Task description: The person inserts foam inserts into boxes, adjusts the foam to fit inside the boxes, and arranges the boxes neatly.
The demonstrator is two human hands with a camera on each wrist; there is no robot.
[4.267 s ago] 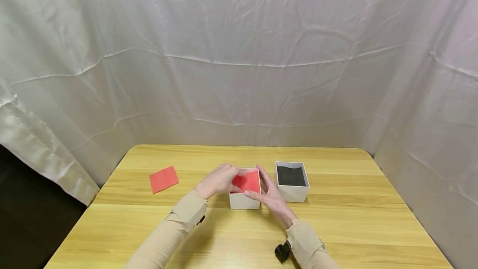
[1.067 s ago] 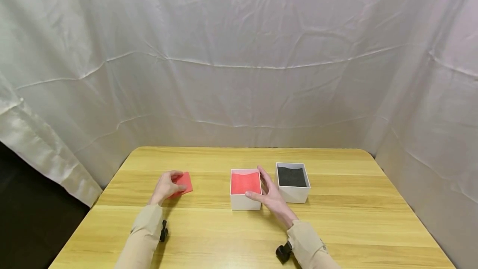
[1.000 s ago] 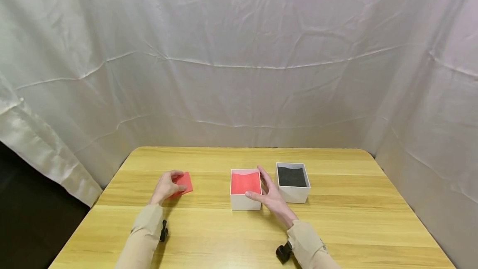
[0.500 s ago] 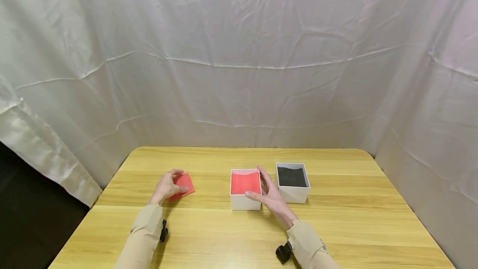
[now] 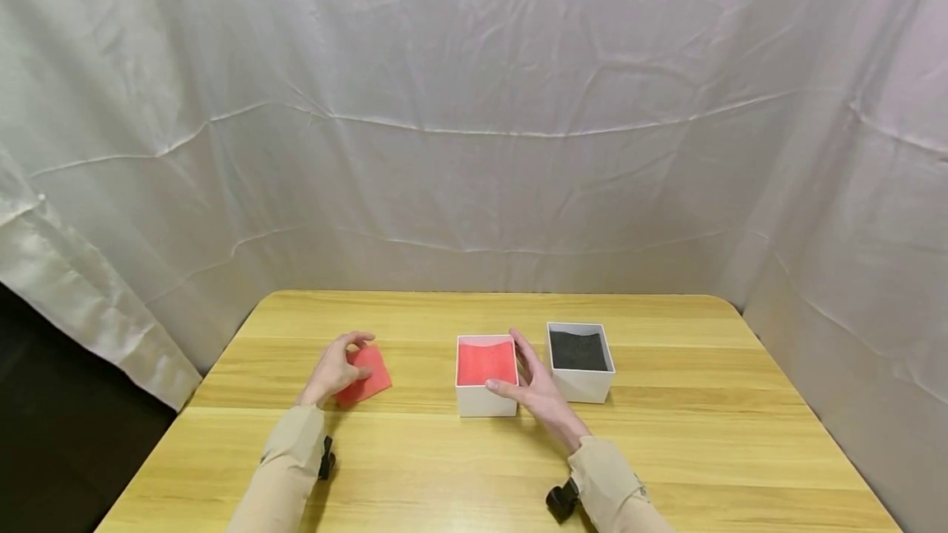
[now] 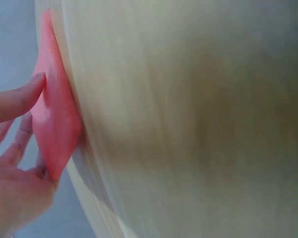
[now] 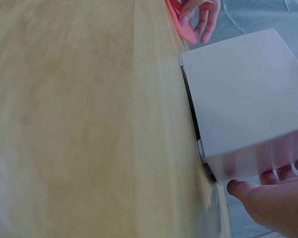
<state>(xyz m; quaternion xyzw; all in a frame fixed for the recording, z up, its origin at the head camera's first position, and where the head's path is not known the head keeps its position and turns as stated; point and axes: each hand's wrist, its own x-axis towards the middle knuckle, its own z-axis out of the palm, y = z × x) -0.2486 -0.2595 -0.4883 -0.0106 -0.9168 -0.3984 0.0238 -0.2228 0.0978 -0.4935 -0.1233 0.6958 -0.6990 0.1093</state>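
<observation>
On the left of the table, my left hand holds a thin red foam sheet by its left part, its palm side toward the sheet. In the left wrist view the thumb lies against the sheet and the other fingers are partly hidden behind it. A white square box stands mid-table with a red foam piece inside, below the rim. Around the box's right side, my right hand grips it, thumb at the near corner and fingers along the far one.
A second white box, holding dark grey foam, stands just right of my right hand. The wooden table has rounded far corners. Pale curtains hang behind it and at both sides.
My left hand was at the red foam in the box, then went left to the loose sheet. Over the last second the sheet has turned and shifted slightly rightward. My right hand has stayed on the box.
</observation>
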